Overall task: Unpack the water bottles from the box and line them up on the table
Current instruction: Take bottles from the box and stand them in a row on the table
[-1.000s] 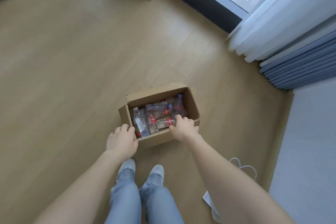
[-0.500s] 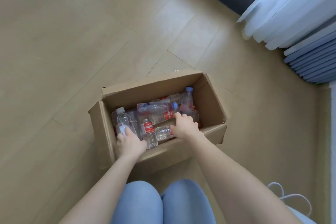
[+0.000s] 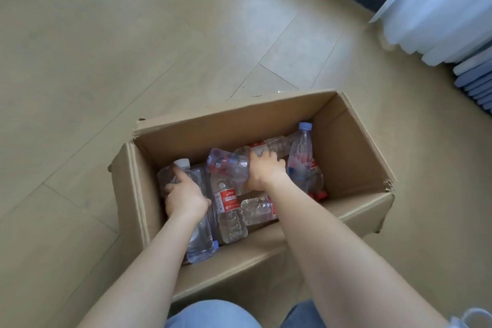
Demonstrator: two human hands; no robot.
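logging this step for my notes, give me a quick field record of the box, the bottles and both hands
setting: cardboard box on wood floor; no table in view
contents: clear bottles, mostly lying flat
left hand: grips white-capped bottle at the box's left side
right hand: grips crosswise bottle mid-box
leaning: blue-capped bottle at the right
unpacked: none seen outside the box

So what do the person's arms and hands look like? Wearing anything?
The left forearm and right forearm are bare, no sleeves in view. The left hand and right hand have no gloves, rings or watch that I can see. Light blue jeans cover the knees.
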